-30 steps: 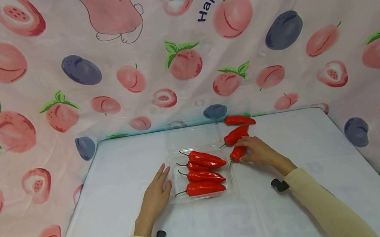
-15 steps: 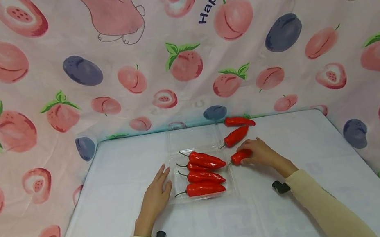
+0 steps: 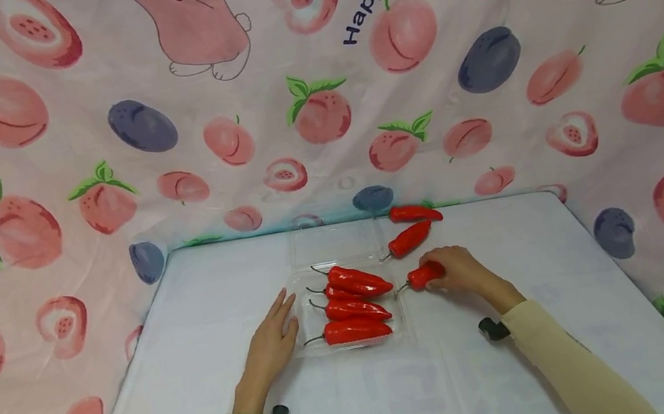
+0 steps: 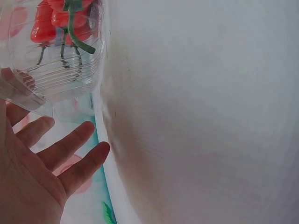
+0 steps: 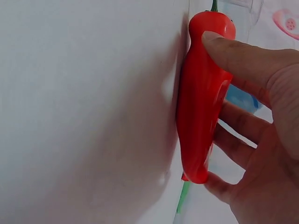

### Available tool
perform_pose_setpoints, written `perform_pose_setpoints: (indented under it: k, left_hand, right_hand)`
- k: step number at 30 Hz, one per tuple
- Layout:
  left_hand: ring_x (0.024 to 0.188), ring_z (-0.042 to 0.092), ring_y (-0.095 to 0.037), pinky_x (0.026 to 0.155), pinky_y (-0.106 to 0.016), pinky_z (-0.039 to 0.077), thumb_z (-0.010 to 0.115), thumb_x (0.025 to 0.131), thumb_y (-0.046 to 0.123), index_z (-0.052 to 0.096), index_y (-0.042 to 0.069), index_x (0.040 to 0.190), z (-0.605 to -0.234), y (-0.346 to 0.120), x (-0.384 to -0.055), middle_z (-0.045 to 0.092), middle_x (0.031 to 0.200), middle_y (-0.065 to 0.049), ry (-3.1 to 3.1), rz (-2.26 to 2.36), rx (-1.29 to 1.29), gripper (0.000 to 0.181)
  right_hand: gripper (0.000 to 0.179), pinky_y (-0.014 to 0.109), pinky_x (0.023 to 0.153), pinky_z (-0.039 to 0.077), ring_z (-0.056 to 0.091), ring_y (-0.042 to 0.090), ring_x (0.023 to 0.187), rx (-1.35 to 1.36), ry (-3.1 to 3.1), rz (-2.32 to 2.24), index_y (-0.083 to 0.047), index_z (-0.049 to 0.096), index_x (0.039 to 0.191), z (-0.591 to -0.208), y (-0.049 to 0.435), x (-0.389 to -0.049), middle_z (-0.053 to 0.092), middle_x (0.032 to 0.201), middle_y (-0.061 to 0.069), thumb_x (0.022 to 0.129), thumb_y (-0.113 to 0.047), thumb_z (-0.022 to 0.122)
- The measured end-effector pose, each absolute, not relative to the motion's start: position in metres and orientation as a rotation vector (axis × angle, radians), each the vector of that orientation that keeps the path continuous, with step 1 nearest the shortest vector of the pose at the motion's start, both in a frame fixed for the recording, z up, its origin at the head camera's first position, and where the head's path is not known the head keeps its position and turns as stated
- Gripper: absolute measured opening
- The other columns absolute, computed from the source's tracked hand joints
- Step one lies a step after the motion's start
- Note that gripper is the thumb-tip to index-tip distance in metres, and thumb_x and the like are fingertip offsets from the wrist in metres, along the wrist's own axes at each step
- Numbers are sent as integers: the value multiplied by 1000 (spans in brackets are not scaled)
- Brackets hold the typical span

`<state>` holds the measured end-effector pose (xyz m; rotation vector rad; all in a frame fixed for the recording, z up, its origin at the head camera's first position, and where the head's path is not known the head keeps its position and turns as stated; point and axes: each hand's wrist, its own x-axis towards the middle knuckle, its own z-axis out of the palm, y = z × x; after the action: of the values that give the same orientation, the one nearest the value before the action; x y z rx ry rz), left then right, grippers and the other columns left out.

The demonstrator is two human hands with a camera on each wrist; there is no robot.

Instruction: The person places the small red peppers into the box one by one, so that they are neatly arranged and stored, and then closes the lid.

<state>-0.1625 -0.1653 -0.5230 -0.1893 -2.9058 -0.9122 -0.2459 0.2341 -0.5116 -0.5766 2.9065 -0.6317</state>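
A clear plastic box [image 3: 406, 329] lies on the table with its lid [image 3: 338, 244] folded back at the far side. Inside it several long red peppers [image 3: 361, 329] lie side by side, green stems to the left. My left hand [image 3: 271, 336] rests at the box's left wall, fingers spread and fairly straight; its wrist view shows the fingers [image 4: 77, 175] beside the ribbed wall. To the right of the box, my right hand [image 3: 456, 270] holds another red pepper [image 5: 201, 98] between thumb and fingers, its stem pointing toward the box.
Two more red peppers, a middle one [image 3: 410, 239] and a far one [image 3: 414, 213], lie beyond my right hand, near the table's back edge. The white-covered table [image 3: 504, 389] meets a fruit-printed curtain [image 3: 263, 102] behind.
My right hand has taken hold of the nearest loose pepper and shifted it slightly right and toward me, away from the middle one. The left hand stays by the box.
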Motion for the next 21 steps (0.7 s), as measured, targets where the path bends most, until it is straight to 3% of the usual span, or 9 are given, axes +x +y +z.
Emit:
perform_pose_setpoints:
  k: [3, 11, 21]
  left_hand:
    - [137, 48, -33, 108, -54, 43, 54, 99, 22, 48, 17, 146, -524, -165, -163, 36, 159, 0, -2902, -915, -186, 48]
    - [136, 49, -33, 107, -54, 44, 54, 99, 22, 49, 17, 146, -523, -166, -162, 37, 159, 0, -2893, -924, -191, 47]
    - [136, 49, -34, 107, -55, 44, 54, 99, 22, 49, 16, 146, -522, -167, -162, 37, 159, -1, -2895, -941, -201, 47]
  right_hand:
    - [41, 58, 99, 41, 57, 26, 104, -537, 2911, -602, -14, 66, 113, -511, 234, -245, 68, 109, 7, 78, -25, 83]
    - [45, 49, 93, 53, 57, 24, 103, -459, 2848, -658, -14, 62, 119, -513, 240, -242, 66, 112, 7, 79, -26, 82]
    - [50, 47, 95, 54, 57, 25, 105, -425, 2842, -731, -10, 60, 124, -513, 244, -237, 65, 116, 9, 81, -27, 81]
